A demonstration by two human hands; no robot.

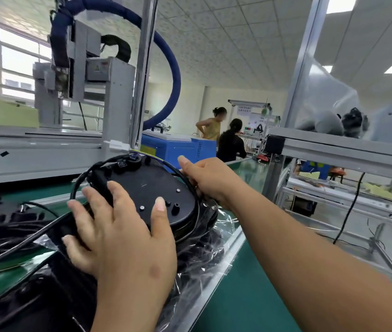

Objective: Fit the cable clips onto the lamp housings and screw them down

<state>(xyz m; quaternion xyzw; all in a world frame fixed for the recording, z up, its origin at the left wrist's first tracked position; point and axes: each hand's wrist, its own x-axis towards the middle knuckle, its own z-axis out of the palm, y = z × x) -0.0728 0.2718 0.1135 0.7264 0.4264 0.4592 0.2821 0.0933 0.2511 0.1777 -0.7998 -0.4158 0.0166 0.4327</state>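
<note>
A round black lamp housing (149, 185) sits tilted at the middle of the head view, on top of other black housings wrapped in clear film (204, 255). A black cable (80, 180) loops round its far and left rim. My left hand (118, 231) grips the housing's near left edge, fingers spread over the rim and thumb on the top face. My right hand (207, 178) holds the far right edge, fingers curled round the rim and the cable there. Small studs stand on the top face. No cable clip can be made out.
More black housings and cables (10, 226) lie at the left on the green bench (243, 293). A grey machine with a blue hose (171, 75) stands behind. An aluminium frame rack (348, 149) is at the right. Two people work at a far bench.
</note>
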